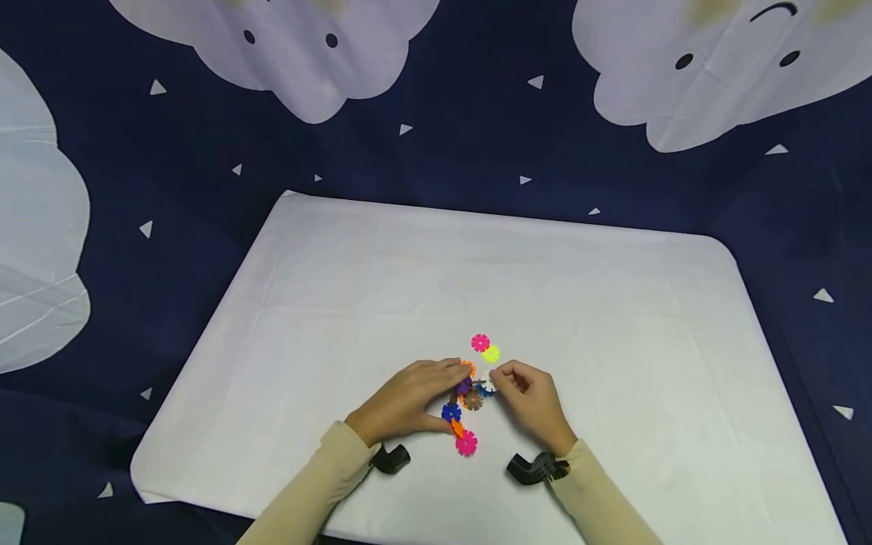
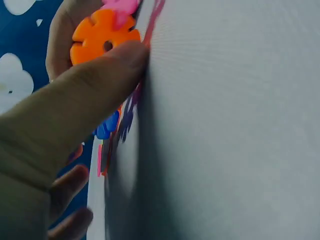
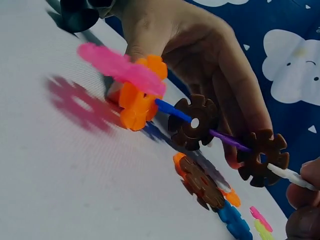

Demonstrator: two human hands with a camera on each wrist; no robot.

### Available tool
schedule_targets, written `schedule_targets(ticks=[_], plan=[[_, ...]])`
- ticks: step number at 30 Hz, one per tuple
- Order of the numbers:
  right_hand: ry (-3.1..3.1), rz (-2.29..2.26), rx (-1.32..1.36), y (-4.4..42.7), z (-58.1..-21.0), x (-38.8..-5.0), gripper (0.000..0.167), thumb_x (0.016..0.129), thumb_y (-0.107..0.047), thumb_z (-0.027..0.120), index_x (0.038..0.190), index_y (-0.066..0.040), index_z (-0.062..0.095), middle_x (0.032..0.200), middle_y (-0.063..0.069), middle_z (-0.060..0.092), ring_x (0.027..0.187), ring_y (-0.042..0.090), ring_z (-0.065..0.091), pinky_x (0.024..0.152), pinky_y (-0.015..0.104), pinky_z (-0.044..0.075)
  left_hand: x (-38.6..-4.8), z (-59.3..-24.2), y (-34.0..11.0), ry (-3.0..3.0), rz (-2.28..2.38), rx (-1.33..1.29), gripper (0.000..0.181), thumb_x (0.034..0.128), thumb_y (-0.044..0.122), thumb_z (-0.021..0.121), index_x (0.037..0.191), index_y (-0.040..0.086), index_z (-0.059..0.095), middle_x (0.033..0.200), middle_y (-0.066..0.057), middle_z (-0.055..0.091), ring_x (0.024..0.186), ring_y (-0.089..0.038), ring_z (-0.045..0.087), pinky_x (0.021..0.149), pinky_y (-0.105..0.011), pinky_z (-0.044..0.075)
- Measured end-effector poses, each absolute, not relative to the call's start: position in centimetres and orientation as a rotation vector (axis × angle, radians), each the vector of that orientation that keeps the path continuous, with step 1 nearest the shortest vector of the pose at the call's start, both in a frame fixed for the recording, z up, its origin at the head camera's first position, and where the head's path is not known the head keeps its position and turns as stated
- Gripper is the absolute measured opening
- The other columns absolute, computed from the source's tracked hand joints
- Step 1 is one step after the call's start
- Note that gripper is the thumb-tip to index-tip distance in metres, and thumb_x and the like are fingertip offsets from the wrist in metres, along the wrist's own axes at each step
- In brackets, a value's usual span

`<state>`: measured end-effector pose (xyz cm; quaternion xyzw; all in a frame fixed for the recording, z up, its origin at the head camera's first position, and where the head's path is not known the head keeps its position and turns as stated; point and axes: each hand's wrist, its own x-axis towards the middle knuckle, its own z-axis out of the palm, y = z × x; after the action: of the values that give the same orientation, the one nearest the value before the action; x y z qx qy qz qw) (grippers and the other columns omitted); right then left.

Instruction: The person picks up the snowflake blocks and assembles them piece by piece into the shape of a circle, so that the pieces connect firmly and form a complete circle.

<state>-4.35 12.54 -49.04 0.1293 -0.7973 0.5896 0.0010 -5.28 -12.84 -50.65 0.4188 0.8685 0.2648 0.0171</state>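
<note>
A chain of notched plastic snowflake discs runs along my left hand (image 1: 412, 397): a pink disc (image 3: 120, 67), an orange disc (image 2: 106, 37), a blue disc (image 1: 451, 412), then brown discs (image 3: 194, 122) with a purple disc (image 3: 230, 140) between them. The left thumb lies on the orange disc and the fingers reach round to the chain's far end, gripping it above the table. Between thumb and fingertip, my right hand (image 1: 534, 401) pinches a white disc (image 3: 286, 174), whose edge meets the farthest brown disc. How deep the slots engage cannot be seen.
Beneath the chain, a joined piece with a brown disc (image 3: 202, 182) and a blue disc (image 3: 234, 221) lies on the white table (image 1: 579, 303). Farther back, a pink disc (image 1: 480, 343) touches a yellow disc (image 1: 491, 353). Dark cloth with clouds surrounds the table.
</note>
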Motion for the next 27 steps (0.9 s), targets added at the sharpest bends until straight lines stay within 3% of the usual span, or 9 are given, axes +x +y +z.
schedule_targets(ticks=[4,7,10,13,15,19,23,27], plan=[[-2.525,1.821,0.478,12.6,-49.3,-4.2,0.011,0.095,0.001,0.069,0.086,-0.003,0.073,0.065,0.005,0.058,0.057,0.003,0.044,0.053,0.02,0.039,-5.3,-50.2,-12.5,2.721,0.797,1.367,0.081,0.0825,0.045,0.085,0.147,0.006,0.055,0.146,-0.002,0.057,0.134,-0.015,0.053,0.112,-0.034,0.04],[-2.551,1.773,0.523,12.5,-49.4,-4.3,0.011,0.095,0.0,0.07,0.084,-0.003,0.073,0.062,-0.001,0.054,0.055,0.002,0.042,0.051,0.021,0.037,-5.3,-49.9,-12.4,2.703,0.805,1.372,0.072,0.0858,0.038,0.084,0.145,0.006,0.057,0.144,-0.004,0.059,0.131,-0.014,0.057,0.108,-0.031,0.044],[-2.564,1.738,0.507,12.6,-49.6,-4.5,0.012,0.095,0.0,0.07,0.084,-0.004,0.072,0.062,-0.005,0.051,0.055,0.001,0.041,0.051,0.021,0.036,-5.3,-49.9,-12.5,2.7,0.814,1.339,0.077,0.0866,0.037,0.083,0.151,0.01,0.051,0.15,-0.005,0.053,0.137,-0.016,0.05,0.11,-0.032,0.042],[-2.578,1.742,0.469,12.9,-50.8,-4.9,0.012,0.096,-0.002,0.07,0.085,-0.006,0.073,0.061,-0.006,0.05,0.055,0.003,0.04,0.051,0.022,0.035,-5.0,-50.2,-13.3,2.792,0.795,1.208,0.091,0.0806,0.048,0.086,0.155,0.016,0.045,0.157,-0.002,0.045,0.146,-0.019,0.04,0.117,-0.038,0.034],[-2.6,1.725,0.468,13.3,-51.8,-5.0,0.012,0.096,-0.005,0.071,0.085,-0.009,0.073,0.061,-0.007,0.05,0.054,0.004,0.04,0.051,0.022,0.035,-4.4,-50.6,-14.0,2.892,0.784,1.07,0.093,0.076,0.055,0.087,0.153,0.016,0.05,0.154,-0.002,0.049,0.144,-0.022,0.04,0.118,-0.043,0.031],[-2.605,1.685,0.495,13.6,-52.7,-5.1,0.011,0.097,-0.011,0.072,0.087,-0.016,0.074,0.064,-0.01,0.053,0.055,0.006,0.044,0.052,0.023,0.038,-2.1,-51.1,-14.9,3.066,0.871,0.655,0.069,0.0781,0.058,0.084,0.129,0.014,0.069,0.131,-0.001,0.061,0.125,-0.022,0.052,0.107,-0.045,0.041],[-2.64,1.389,0.553,13.9,-52.3,-5.1,0.008,0.094,-0.017,0.075,0.086,-0.018,0.072,0.07,-0.012,0.055,0.06,0.006,0.048,0.055,0.024,0.042,-0.3,-51.4,-12.6,3.19,1.031,0.306,0.042,0.0864,0.052,0.079,0.101,0.013,0.074,0.107,-0.001,0.062,0.103,-0.023,0.055,0.089,-0.042,0.045],[-2.645,1.007,0.623,13.3,-52.2,-5.2,0.015,0.087,-0.025,0.08,0.094,-0.013,0.074,0.087,-0.004,0.061,0.073,0.012,0.056,0.062,0.032,0.05,0.3,-52.0,-10.1,3.281,1.119,0.166,0.032,0.0861,0.041,0.082,0.092,0.011,0.076,0.1,0.0,0.063,0.094,-0.022,0.056,0.08,-0.039,0.041]])
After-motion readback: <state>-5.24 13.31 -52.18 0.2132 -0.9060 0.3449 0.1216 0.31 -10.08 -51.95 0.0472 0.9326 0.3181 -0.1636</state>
